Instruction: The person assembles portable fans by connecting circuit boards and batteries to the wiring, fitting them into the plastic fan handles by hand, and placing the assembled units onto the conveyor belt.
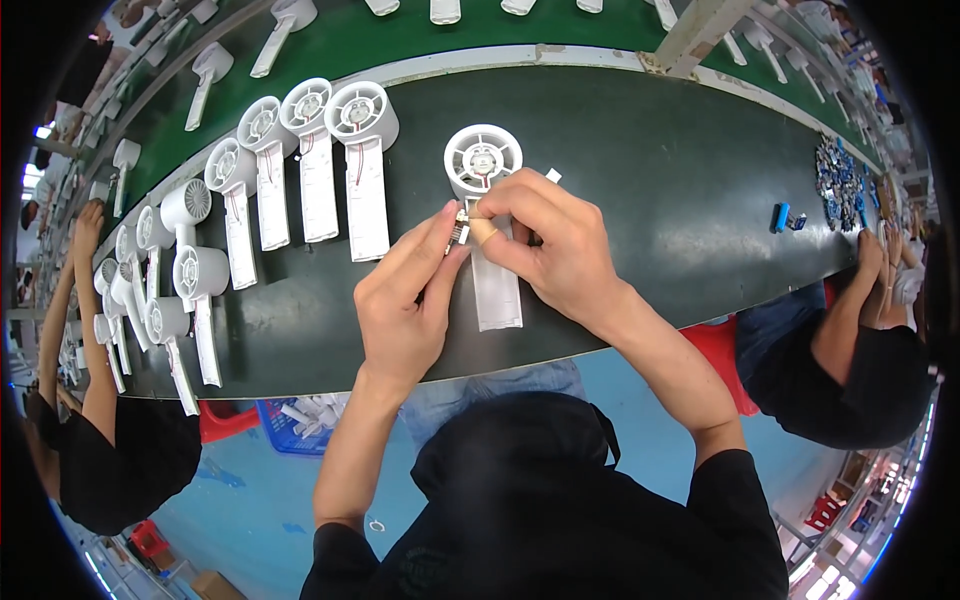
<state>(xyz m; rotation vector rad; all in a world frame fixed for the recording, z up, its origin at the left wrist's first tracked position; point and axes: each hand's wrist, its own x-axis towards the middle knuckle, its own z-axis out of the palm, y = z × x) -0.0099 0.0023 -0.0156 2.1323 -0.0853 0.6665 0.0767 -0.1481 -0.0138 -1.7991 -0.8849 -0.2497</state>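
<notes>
In front of me a white handheld fan body (483, 160) lies on the dark green table, its round head pointing away and its long, open handle toward me. Over that handle, my left hand (408, 300) pinches a small circuit board (458, 236) between thumb and fingers. From the other side my right hand (555, 235) closes thumb and forefinger on a tiny white connector (462, 214) at the board's upper end. Fingertips hide part of both pieces. Whether the connector is seated in the board I cannot tell.
Several white fan bodies (362, 170) stand in rows to the left. A blue cylindrical cell (779, 218) and a pile of circuit boards (842, 180) lie at right. Beyond a metal rail (540, 56) runs a green belt (590, 32) carrying more fans. Co-workers sit on both sides.
</notes>
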